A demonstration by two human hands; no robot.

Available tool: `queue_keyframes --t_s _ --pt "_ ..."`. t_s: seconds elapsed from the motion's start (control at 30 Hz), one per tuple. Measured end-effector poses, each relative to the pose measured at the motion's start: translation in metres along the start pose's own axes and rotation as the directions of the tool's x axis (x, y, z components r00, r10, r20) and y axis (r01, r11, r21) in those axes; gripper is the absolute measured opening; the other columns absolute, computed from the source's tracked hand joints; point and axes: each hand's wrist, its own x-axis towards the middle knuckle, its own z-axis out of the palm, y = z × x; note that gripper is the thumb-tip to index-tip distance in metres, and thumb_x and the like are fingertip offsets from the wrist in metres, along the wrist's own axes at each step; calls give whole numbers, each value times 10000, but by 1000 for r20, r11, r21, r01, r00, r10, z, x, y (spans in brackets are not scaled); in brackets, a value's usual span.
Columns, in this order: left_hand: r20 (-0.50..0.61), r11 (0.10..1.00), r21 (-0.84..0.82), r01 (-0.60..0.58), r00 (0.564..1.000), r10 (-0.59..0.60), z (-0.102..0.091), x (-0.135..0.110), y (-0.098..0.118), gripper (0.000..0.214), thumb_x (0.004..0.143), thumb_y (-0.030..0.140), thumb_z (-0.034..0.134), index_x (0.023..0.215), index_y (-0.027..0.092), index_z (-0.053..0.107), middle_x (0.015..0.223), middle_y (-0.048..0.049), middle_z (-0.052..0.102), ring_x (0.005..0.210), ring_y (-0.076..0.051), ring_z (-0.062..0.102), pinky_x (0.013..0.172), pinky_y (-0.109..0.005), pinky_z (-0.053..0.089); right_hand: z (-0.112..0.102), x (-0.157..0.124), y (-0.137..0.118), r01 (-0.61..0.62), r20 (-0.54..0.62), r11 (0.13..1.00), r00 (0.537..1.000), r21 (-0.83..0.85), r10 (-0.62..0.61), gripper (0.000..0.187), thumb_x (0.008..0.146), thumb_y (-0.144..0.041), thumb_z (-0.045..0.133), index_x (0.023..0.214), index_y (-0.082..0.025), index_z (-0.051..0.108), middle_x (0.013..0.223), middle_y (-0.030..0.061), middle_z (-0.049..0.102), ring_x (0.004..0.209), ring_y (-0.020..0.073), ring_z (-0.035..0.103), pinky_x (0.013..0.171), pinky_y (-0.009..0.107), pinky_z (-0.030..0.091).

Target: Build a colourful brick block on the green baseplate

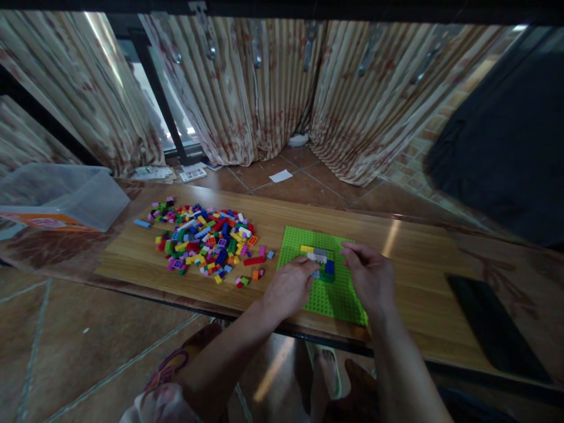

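A bright green studded baseplate lies on the wooden board, with a small square of yellow, grey, blue and dark green toy bricks built on it. My left hand reaches over the plate's left side, its fingertips closed on a pale grey brick at the built square. Over the plate's right edge is my right hand, thumb and fingers pinched together. Whatever may be between those fingertips is too small to make out. Part of the square, including a blue brick, shows between the hands.
To the left, a large pile of mixed toy bricks covers the wooden board. A clear plastic bin with an orange label stands at the far left. A dark flat object lies at the right. Striped curtains hang behind.
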Motion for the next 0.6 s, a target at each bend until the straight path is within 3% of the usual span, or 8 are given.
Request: queue_keyframes --t_s 0.17,0.3,0.47,0.6 --pt "-18 1000 -3 21 1000 -21 2 0 -2 368 843 45 489 1146 210 617 1132 -39 661 1049 -173 615 980 -306 479 -1 1 4 -7 44 998 999 -68 10 357 756 -435 610 939 -158 741 828 68 741 656 185 644 665 327 502" --pt "-40 998 -35 56 998 -57 5 0 -4 499 823 36 500 1274 244 543 1210 -30 648 1075 -172 617 998 -320 477 -3 2 9 9 143 960 989 -278 32 349 777 -447 574 931 -185 747 868 65 749 738 211 663 727 351 487" --pt "-36 992 -53 112 993 -114 5 1 -3 555 816 60 519 1351 199 470 1059 -41 701 955 -181 652 923 -316 508 -7 -4 9 23 236 874 966 -486 106 396 736 -567 616 798 -191 720 740 61 732 686 220 663 631 327 453" --pt "-25 988 -54 145 989 -147 2 2 -1 563 817 70 534 1356 219 464 1025 -26 711 934 -179 659 906 -304 503 -6 -10 7 99 259 813 964 -573 65 422 693 -617 636 738 -202 697 675 46 706 612 201 638 562 305 412"
